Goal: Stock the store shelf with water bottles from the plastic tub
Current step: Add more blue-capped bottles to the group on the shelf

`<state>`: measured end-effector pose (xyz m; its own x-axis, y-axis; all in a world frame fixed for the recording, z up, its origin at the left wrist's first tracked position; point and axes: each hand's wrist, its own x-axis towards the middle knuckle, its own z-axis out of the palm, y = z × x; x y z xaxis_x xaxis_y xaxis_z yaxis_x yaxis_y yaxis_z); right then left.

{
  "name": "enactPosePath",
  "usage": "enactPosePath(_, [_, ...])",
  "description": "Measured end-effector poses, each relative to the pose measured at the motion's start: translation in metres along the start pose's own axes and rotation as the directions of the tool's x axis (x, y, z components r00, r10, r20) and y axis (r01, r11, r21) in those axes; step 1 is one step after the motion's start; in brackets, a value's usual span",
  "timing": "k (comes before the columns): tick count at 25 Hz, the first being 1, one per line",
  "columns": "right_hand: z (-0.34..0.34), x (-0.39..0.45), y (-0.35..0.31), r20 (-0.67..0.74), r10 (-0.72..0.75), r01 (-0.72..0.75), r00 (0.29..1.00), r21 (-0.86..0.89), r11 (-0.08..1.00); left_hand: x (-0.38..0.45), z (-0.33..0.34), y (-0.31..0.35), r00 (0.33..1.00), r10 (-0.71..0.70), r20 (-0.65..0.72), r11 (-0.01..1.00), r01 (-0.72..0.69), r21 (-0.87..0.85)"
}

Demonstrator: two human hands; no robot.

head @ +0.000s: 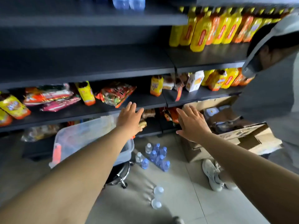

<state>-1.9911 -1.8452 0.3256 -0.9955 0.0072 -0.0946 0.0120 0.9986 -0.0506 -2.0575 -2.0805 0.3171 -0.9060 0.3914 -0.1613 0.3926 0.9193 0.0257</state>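
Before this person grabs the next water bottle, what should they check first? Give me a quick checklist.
1. Left hand empty, fingers spread: ok.
2. Right hand empty: ok.
3. Clear plastic tub within reach, below the left arm: ok.
4. Bottles left in the tub: cannot tell, arm and blur hide the inside.
5. Blue-capped water bottles standing loose on the floor, two more lying nearer: not ok, trip risk.
6. Free space on the dark middle shelf: ok.
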Motion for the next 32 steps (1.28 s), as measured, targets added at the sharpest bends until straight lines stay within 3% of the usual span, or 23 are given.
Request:
enactPosePath(4, [0.123, 0.003, 0.06, 0.154, 0.042, -0.059, 0.987, 0.11, 0.992, 0.023, 0.136, 0.048, 0.995, -0.066, 0.081, 0.962, 0.084, -0.26])
enactPosePath(10, [0.345, 0.013, 0.116, 0.28, 0.045, -0.145, 0.959, 0.347, 0.926, 0.043, 0.367, 0.086, 0.941, -0.246, 0.231, 0.797, 0.332, -0.504])
enactPosePath(16, [0.58, 0.033, 0.122, 0.322, 0.257, -0.411, 0.911, 0.671, 0.617, 0.084, 0.578, 0.064, 0.864, -0.443, 0.238, 0.567, 0.476, -0.672])
enactPosePath(20, [0.691, 0.049, 0.125, 0.27, 0.232, -0.352, 0.934, 0.797, 0.491, 0.119, 0.672, 0.05, 0.892, -0.432, 0.13, 0.477, 0.349, -0.806])
enactPosePath(24, [0.746, 0.072, 0.125, 0.163, 0.197, -0.228, 0.967, 0.898, 0.378, 0.149, 0.729, 0.036, 0.898, -0.438, 0.039, 0.386, 0.227, -0.894])
enactPosePath(30, [0.744, 0.084, 0.121, 0.136, 0.245, -0.226, 0.96, 0.894, 0.388, 0.148, 0.716, 0.036, 0.927, -0.375, 0.0, 0.509, 0.206, -0.836])
enactPosePath(32, [0.718, 0.078, 0.119, 0.145, 0.262, -0.236, 0.954, 0.904, 0.357, 0.135, 0.694, 0.045, 0.918, -0.397, 0.004, 0.477, 0.21, -0.853])
